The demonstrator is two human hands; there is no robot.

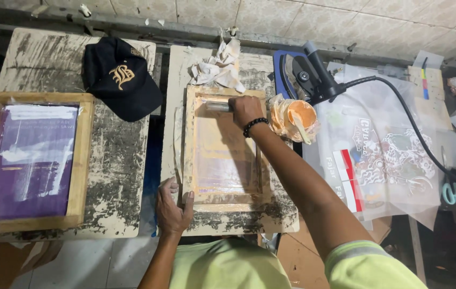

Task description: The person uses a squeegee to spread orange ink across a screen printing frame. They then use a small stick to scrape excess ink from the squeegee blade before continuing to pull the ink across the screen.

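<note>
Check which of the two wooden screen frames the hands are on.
The orange-tinted frame at centre: left hand presses its near corner, right hand holds a squeegee. The purple-meshed frame sits untouched.

Wooden-framed orange screen [222, 155] flat on stained board; squeegee [218, 106] pressed across its far end.

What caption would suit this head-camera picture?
Right hand pulls a squeegee across a wooden screen frame while left hand steadies its corner.
</note>
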